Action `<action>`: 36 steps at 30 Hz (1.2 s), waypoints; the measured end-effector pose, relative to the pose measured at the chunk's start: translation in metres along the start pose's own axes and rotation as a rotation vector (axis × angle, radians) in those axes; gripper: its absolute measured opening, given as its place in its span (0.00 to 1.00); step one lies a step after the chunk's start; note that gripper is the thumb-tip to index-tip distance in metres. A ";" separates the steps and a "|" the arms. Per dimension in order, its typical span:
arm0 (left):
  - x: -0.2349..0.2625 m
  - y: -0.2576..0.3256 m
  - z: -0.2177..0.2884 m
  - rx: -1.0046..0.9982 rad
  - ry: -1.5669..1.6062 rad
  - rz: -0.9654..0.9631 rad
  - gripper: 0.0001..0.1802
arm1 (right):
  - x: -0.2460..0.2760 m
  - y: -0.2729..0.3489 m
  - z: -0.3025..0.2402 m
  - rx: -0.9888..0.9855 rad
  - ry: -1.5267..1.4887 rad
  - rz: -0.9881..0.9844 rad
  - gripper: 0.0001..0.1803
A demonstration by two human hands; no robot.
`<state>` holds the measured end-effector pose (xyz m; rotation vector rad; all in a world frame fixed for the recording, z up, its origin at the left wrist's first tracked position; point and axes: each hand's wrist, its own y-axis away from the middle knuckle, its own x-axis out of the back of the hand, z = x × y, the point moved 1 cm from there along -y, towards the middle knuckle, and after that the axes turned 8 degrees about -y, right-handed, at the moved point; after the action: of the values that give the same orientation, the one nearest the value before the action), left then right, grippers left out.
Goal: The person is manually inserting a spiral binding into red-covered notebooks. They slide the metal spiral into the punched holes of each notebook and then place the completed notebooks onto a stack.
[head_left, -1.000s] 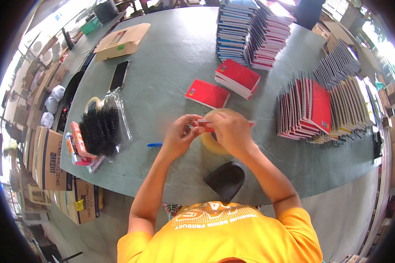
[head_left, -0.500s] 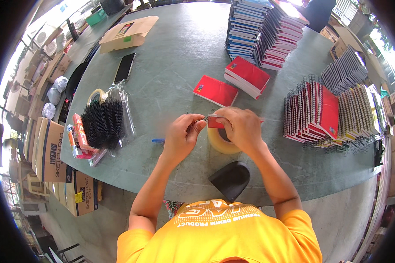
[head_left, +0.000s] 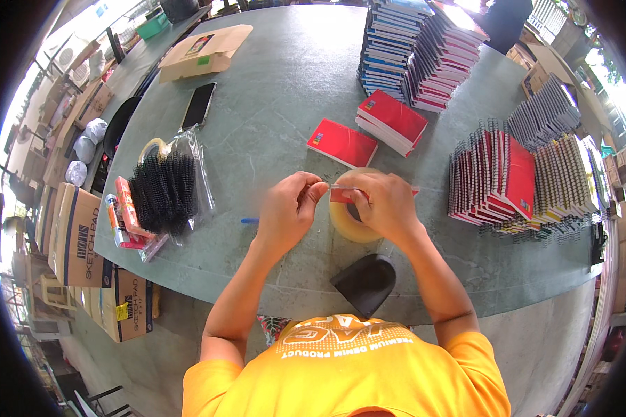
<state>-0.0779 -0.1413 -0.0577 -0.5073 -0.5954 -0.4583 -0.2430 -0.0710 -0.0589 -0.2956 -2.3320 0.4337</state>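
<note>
My right hand grips a small red notebook, held nearly edge-on above a wide roll of clear tape. My left hand meets it at the notebook's left end, thumb and forefinger pinched. A thin dark bit shows by those fingertips, too small to make out. Beyond my hands lies a red notebook, and a short stack of red notebooks is just past it. Close to my body, a black rounded object rests on the table.
Tall stacks of blue notebooks and red ones stand at the back. Spiral-bound notebooks crowd the right. At left are black binding coils in plastic, a phone, a blue pen and a brown envelope.
My left fingers remain at the notebook's left end, with only a slight shift. My right hand keeps its hold, and the notebook tilts a little. The things on the table stay put.
</note>
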 end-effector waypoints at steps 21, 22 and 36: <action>-0.002 -0.005 -0.004 -0.091 -0.186 -0.025 0.07 | 0.000 -0.001 0.001 0.017 0.069 0.002 0.08; -0.003 -0.005 -0.005 -0.122 -0.212 -0.006 0.06 | -0.001 -0.001 0.001 0.021 0.072 0.006 0.08; 0.020 -0.012 -0.015 -0.160 -0.230 -0.130 0.09 | -0.014 -0.007 -0.002 0.072 -0.011 0.189 0.08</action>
<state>-0.0634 -0.1644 -0.0516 -0.6817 -0.8203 -0.5781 -0.2323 -0.0820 -0.0640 -0.4816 -2.3020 0.6114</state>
